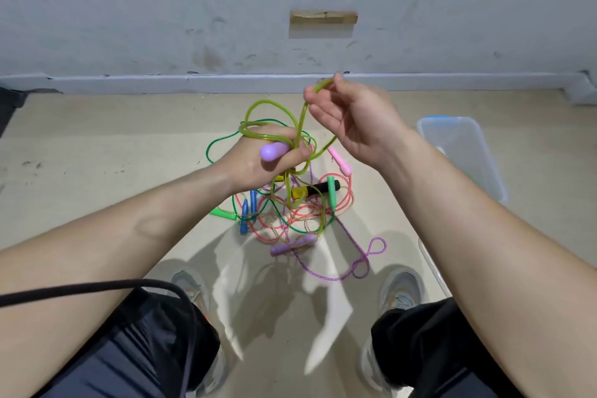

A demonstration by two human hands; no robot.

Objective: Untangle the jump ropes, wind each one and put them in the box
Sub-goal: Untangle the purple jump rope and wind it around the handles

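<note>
The left hand (pixel 265 160) is gripping a lilac handle (pixel 274 151) together with several loops of the yellow-green rope (pixel 258 105), fingers curled round both, and is holding them above the floor (pixel 97 145). The right hand (pixel 352 119) is raised higher and just beside it, pinching a strand of the same rope between thumb and fingertips. Its other fingers are lying loose, and the strand is running taut down to the left fist.

Below the hands, the rest of the jump ropes are lying in a tangle (pixel 300 213) on the floor, between the two shoes (pixel 400 287) and the baseboard (pixel 161 81). A pink handle (pixel 339 160), a black-and-yellow handle (pixel 315 189), two blue handles (pixel 244 216), a green handle (pixel 223 213) and a second lilac handle (pixel 292 244) are showing in it. A purple rope (pixel 376 245) is trailing out of the heap toward the right shoe, ending in a small loop.

The clear box (pixel 468 145) is sitting on the floor to the right, well apart from the tangle, with its near edge behind the right forearm. Bare floor is stretching to the left of the heap as far as the baseboard. A black cable (pixel 97 287) is crossing the left forearm near the lower edge.
</note>
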